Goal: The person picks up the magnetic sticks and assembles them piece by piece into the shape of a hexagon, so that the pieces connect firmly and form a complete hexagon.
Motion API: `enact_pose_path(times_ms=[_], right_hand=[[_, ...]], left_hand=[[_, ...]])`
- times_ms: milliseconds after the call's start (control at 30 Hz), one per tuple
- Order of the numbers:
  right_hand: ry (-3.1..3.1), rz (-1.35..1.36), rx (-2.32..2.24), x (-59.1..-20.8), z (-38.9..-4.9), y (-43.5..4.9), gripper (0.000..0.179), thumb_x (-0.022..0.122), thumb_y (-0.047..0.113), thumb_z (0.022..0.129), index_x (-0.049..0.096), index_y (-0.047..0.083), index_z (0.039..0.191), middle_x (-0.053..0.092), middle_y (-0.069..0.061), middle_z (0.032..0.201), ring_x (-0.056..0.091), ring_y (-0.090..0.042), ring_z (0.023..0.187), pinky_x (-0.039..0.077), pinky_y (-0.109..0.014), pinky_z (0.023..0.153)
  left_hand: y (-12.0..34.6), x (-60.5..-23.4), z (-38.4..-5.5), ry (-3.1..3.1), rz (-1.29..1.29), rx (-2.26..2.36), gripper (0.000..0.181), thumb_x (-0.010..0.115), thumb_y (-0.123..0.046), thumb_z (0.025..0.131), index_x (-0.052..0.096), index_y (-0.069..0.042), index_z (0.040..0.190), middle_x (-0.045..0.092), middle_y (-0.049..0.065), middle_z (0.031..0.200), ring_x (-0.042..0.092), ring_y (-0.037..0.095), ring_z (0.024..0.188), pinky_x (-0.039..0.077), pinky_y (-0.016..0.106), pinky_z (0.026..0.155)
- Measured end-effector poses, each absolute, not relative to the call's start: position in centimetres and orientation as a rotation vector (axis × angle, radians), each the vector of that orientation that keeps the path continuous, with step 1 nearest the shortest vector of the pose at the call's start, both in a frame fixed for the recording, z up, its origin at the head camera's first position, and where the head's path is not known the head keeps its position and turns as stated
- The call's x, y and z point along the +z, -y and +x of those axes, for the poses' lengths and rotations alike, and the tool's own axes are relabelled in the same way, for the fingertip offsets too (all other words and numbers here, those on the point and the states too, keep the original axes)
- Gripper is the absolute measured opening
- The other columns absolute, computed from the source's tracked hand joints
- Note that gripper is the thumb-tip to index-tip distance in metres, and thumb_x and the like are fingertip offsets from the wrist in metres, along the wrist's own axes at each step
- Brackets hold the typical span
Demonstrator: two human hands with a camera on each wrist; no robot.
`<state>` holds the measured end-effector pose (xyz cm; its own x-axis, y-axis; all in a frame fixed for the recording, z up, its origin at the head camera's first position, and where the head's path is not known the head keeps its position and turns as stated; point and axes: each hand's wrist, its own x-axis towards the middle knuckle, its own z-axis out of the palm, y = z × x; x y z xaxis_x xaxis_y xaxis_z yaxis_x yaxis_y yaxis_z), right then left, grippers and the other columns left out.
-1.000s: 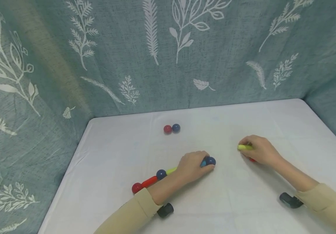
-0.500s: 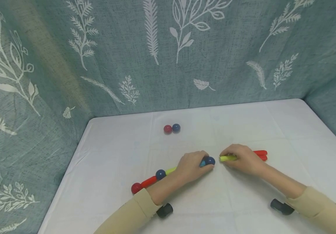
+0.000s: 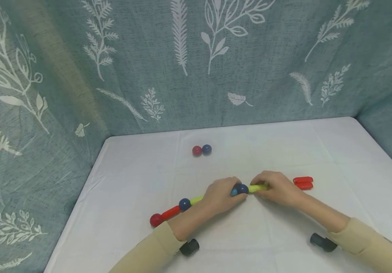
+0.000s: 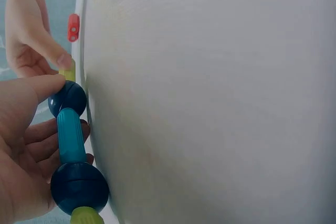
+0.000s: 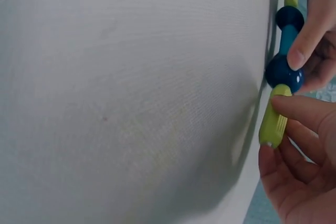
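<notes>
A chain of toy rods and balls lies slantwise on the white table [image 3: 243, 235]: red ball [image 3: 156, 220], red rod [image 3: 171, 212], blue ball [image 3: 184, 204], yellow-green rod [image 3: 196, 200], another blue ball [image 4: 80, 188], light blue rod [image 4: 70, 137] and an end blue ball [image 3: 242, 189]. My left hand [image 3: 218, 195] grips that end ball between thumb and fingers, hiding part of the chain in the head view. With thumb and fingertips, my right hand [image 3: 276, 187] pinches a second yellow-green rod [image 5: 274, 121], its tip right at the end ball.
Two red rods [image 3: 304, 186] lie side by side to the right of my right hand. Farther back sit a loose red ball [image 3: 197, 151] and a blue ball [image 3: 207, 149], close together. A leaf-patterned curtain [image 3: 131, 68] rises behind the table.
My right hand has come left and nearer with the yellow-green rod, up to the end ball, uncovering the red rods. The left hand keeps its grip; the chain has shifted slightly left.
</notes>
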<state>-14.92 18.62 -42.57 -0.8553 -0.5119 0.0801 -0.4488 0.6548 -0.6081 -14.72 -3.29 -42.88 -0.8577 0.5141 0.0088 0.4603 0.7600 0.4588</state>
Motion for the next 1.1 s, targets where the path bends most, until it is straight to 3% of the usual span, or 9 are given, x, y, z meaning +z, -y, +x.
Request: enact_pose_path(times_ms=[233,500,667,833,1100], right_hand=[[-2.733,-0.83,-1.044,-42.8,-15.1,-18.2,0.026,0.078,0.003,0.08,0.07,0.012,0.103,0.068,0.007,0.096,0.061,-0.012,0.088,0.053,-0.029,0.077],[-2.607,-0.85,-1.113,-42.6,-16.9,-16.4,0.021,0.078,0.014,0.083,0.069,0.017,0.102,0.067,0.01,0.092,0.062,-0.01,0.086,0.053,-0.029,0.078],[-2.567,-0.793,-1.245,-41.8,-20.9,-13.9,0.02,0.071,0.017,0.09,0.069,0.009,0.108,0.069,-0.001,0.099,0.065,-0.02,0.094,0.054,-0.034,0.079],[-2.63,-0.754,-1.242,-41.3,-25.1,-10.6,0.037,0.071,0.016,0.089,0.062,0.003,0.123,0.063,-0.016,0.119,0.062,-0.031,0.105,0.052,-0.042,0.087],[-2.703,-0.909,-0.878,-41.5,-28.1,-6.4,0.053,0.072,0.01,0.086,0.052,-0.001,0.134,0.056,-0.021,0.129,0.056,-0.034,0.113,0.045,-0.044,0.097]], left_hand=[[3.9,-42.8,-14.8,-2.849,0.833,0.702,0.042,0.07,-0.039,0.089,0.065,-0.011,0.12,0.067,0.001,0.109,0.063,0.014,0.099,0.051,0.027,0.082],[4.6,-42.8,-15.3,-2.865,0.805,0.615,0.021,0.071,-0.034,0.089,0.073,-0.017,0.102,0.067,-0.006,0.092,0.061,0.01,0.085,0.048,0.025,0.07],[5.8,-42.7,-15.3,-2.91,0.785,0.588,0.022,0.07,-0.034,0.089,0.073,-0.017,0.102,0.069,-0.004,0.093,0.064,0.014,0.086,0.05,0.028,0.072],[6.1,-42.6,-15.2,-2.922,0.831,0.582,0.023,0.07,-0.034,0.09,0.073,-0.015,0.103,0.07,-0.003,0.094,0.066,0.015,0.089,0.051,0.029,0.077],[6.2,-43.0,-14.7,-2.951,0.865,0.604,0.021,0.071,-0.031,0.089,0.071,-0.013,0.101,0.07,-0.002,0.094,0.066,0.015,0.087,0.051,0.03,0.076]])
